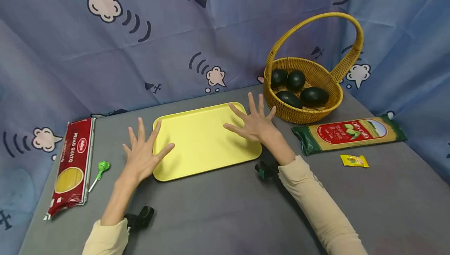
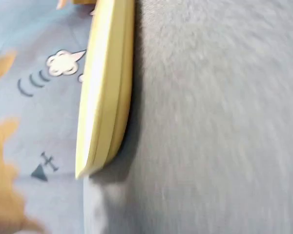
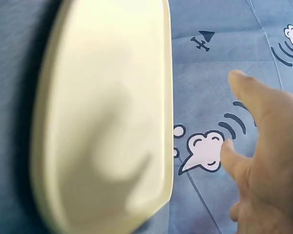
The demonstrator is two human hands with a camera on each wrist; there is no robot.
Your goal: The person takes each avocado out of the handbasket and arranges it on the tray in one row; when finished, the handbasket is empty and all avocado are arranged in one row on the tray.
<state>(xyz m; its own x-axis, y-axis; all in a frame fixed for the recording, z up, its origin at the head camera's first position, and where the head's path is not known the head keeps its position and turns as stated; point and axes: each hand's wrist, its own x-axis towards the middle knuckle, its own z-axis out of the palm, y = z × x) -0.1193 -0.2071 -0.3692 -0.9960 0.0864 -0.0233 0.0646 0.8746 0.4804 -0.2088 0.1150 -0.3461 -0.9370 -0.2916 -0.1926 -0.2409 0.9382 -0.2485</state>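
Note:
A yellow rectangular tray (image 1: 204, 138) lies on the grey table between the two hands. My left hand (image 1: 142, 155), fingers spread wide, is over the tray's left edge and holds nothing. Over the right end of the tray is my right hand (image 1: 254, 124), also spread and holding nothing; its shadow falls on the tray (image 3: 102, 122) in the right wrist view. That view shows part of the right hand (image 3: 271, 146) with fingers stretched out. The left wrist view shows the tray's side (image 2: 105, 92) close up, with blurred fingers at the left edge.
A wicker basket (image 1: 302, 114) with several avocados (image 1: 314, 96) stands at the back right. Before it lie a green-ended pasta packet (image 1: 351, 134) and a small yellow wrapped candy (image 1: 354, 161). At left are a red pasta packet (image 1: 72, 161) and a green lollipop (image 1: 103, 166). A patterned curtain (image 1: 168, 32) hangs behind.

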